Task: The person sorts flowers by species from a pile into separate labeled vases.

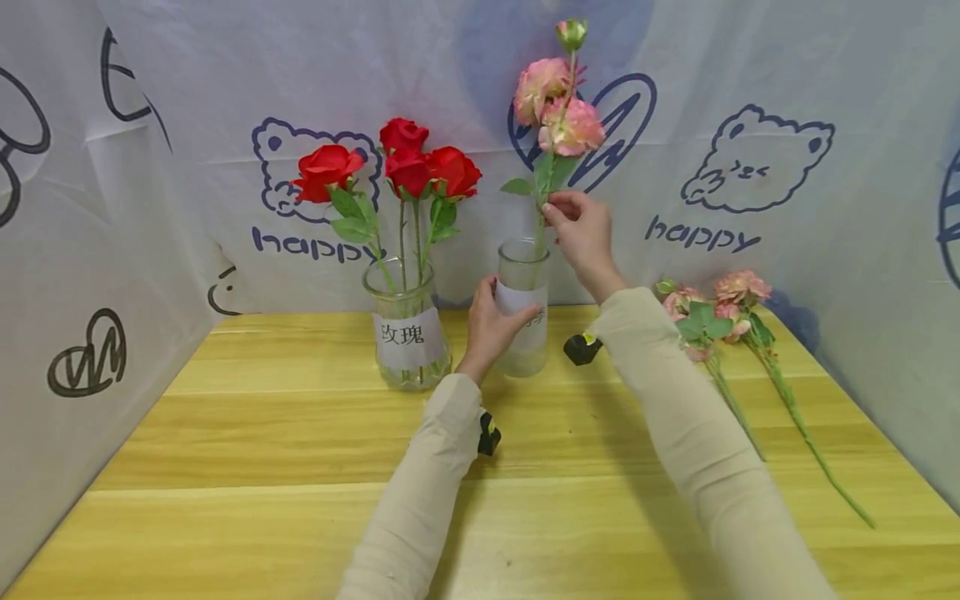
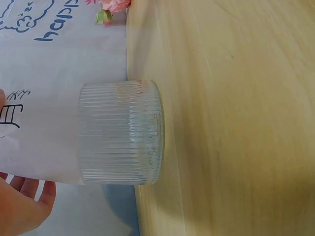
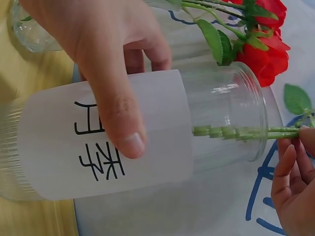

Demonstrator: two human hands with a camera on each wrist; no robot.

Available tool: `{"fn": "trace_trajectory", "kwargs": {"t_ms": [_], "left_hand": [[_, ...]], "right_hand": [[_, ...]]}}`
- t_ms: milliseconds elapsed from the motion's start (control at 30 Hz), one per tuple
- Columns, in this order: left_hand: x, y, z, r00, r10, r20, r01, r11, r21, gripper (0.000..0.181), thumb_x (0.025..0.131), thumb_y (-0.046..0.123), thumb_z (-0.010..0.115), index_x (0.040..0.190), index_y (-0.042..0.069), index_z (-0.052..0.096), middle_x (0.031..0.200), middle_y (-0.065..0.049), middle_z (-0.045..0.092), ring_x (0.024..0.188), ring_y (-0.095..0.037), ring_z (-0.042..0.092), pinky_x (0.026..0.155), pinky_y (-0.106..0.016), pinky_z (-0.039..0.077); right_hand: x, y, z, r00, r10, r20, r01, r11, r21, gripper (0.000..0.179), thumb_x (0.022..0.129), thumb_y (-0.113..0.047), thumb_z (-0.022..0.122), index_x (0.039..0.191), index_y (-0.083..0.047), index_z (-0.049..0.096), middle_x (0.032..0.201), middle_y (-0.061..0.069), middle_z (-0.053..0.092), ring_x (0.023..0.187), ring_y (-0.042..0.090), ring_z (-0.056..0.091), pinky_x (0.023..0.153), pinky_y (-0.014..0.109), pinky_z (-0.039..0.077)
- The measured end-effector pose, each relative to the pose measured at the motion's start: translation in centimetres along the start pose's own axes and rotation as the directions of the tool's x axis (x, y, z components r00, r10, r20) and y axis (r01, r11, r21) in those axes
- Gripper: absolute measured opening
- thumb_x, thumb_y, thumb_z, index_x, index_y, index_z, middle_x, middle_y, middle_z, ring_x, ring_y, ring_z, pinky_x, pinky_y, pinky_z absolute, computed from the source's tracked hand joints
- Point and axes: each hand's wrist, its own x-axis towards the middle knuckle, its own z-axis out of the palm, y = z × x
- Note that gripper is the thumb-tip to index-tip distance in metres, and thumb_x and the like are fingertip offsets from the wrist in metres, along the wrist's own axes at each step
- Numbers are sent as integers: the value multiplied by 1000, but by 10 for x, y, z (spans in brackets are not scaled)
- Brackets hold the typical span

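Observation:
In the head view my left hand (image 1: pixel 495 327) grips a tall clear glass vase (image 1: pixel 522 360) around its white paper label, thumb across the front. My right hand (image 1: pixel 583 236) pinches the green stem of a pink flower spray (image 1: pixel 561 125) just above the vase's rim. Two pink blooms and a bud stand above the fingers. The right wrist view shows the lower stem (image 3: pixel 229 132) inside the vase's mouth, with its cut end near the label's upper edge. Ribbed glass forms the vase's base (image 2: pixel 123 132), upright on the table.
A glass vase (image 1: pixel 405 379) with several red roses (image 1: pixel 408 171) stands to the left, bearing a paper label. More pink flower sprays (image 1: pixel 738 287) lie on the wooden table (image 1: pixel 300 517) at the right. A printed cloth (image 1: pixel 450 50) hangs behind.

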Motion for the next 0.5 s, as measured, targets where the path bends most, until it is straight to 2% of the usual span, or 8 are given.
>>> {"fn": "trace_trajectory", "kwargs": {"t_ms": [167, 333, 500], "left_hand": [[0, 0, 1, 1000, -2, -1, 2, 1000, -10, 76, 78, 26, 82, 136, 0, 41, 130, -19, 49, 114, -32, 52, 94, -45, 47], [-1, 0, 2, 1000, -1, -3, 1, 1000, -11, 77, 78, 25, 82, 137, -1, 40, 130, -20, 49, 114, -32, 52, 94, -45, 47], [0, 0, 1, 1000, -14, 1, 14, 1000, -4, 79, 79, 28, 82, 139, -1, 39, 134, -20, 47, 117, -32, 50, 97, -45, 46]], "right_hand": [[-4, 0, 2, 999, -21, 28, 22, 999, -28, 22, 92, -7, 65, 111, 4, 66, 97, 16, 68, 76, 12, 61, 54, 16, 45], [-7, 4, 1, 998, -32, 57, 34, 999, -33, 23, 93, -2, 61, 114, 5, 63, 99, 18, 66, 77, 14, 60, 55, 17, 46], [-8, 7, -2, 998, 8, 67, -6, 999, -37, 22, 95, -1, 57, 115, 4, 63, 103, 18, 65, 83, 17, 60, 58, 17, 48]]}}
